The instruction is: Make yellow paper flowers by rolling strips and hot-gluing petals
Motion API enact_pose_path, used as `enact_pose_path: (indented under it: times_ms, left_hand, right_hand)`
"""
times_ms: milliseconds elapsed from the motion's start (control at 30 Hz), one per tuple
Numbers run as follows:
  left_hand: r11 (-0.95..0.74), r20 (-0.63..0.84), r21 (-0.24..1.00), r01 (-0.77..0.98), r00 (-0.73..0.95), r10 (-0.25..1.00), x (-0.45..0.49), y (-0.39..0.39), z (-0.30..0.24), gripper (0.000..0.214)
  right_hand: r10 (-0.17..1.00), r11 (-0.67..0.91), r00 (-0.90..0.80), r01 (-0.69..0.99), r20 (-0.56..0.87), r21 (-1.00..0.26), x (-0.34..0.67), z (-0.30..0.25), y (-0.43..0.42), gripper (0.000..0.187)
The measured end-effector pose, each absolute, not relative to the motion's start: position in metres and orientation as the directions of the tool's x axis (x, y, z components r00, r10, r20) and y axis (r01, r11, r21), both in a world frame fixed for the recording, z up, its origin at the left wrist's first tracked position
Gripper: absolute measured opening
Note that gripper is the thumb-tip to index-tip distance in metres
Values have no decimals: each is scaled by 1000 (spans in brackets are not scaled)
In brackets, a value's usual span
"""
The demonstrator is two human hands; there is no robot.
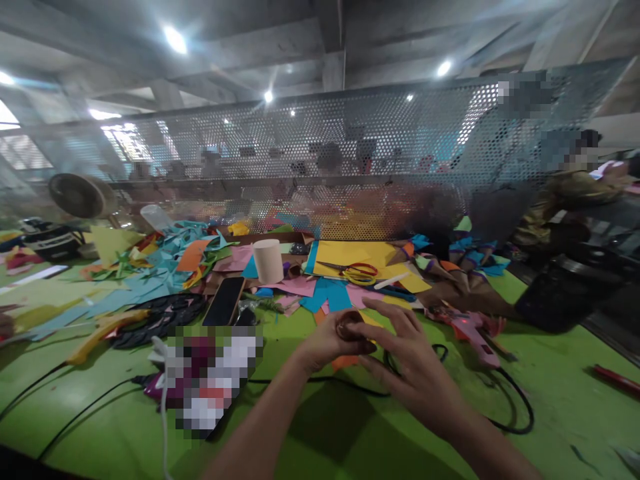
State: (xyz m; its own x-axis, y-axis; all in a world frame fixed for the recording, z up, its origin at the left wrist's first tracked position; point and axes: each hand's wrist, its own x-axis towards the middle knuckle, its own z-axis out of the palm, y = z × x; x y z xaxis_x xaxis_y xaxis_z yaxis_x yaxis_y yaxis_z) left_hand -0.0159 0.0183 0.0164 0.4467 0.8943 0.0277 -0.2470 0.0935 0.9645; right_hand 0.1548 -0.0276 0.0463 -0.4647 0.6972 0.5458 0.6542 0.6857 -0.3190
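Just the head view here: seeing the left hand [327,343] curled shut around a brown paper roll [350,328], pinching it with thumb and fingertips, and the right hand [415,363] with fingers [395,313] spread loose, tips just touching the roll's right side. Looks like a small tight coil of dark paper, round end facing up, bit blurry tbh. Sits right between both hands, held over the green table [560,387], near a black cable [520,407] and well short of the scissors [357,271].

Scissors [356,271] on paper sheet [350,253], right of cup [268,261].
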Motion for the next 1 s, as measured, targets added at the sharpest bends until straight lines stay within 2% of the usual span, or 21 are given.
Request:
enact_pose_path:
  times_ms: [100, 267, 500, 700, 800, 1000]
  left_hand:
    - [174, -20, 942, -288, 466, 885, -16, 18, 16, 53]
    - [80, 51, 958, -276, 439, 897, -15, 17, 20, 49]
    - [183, -37, 939, -291, 442, 896, -16, 18, 18, 53]
    - [73, 53, 954, -290, 404, 913, -13, 16, 21, 40]
    - [63, 55, 959, -276, 399, 915, -13, 16, 21, 42]
    - [172, -25, 941, -292, 449, 893, -15, 18, 17, 45]
  right_hand:
    - [699, 669, -445, 683, 560, -292, 157, 46, -27, 30]
    - [686, 681, -493, 694, 535, -234, 153, 43, -27, 25]
    - [681, 681, -465, 686, 565, -256, 158, 44, -23, 33]
    - [678, 687, -491, 689, 547, -233, 155, 40, -24, 25]
    - [678, 688, -503, 690, 536, -224, 152, 39, -25, 23]
    - [687, 689, -469, 664, 555, -291, 156, 45, -24, 25]
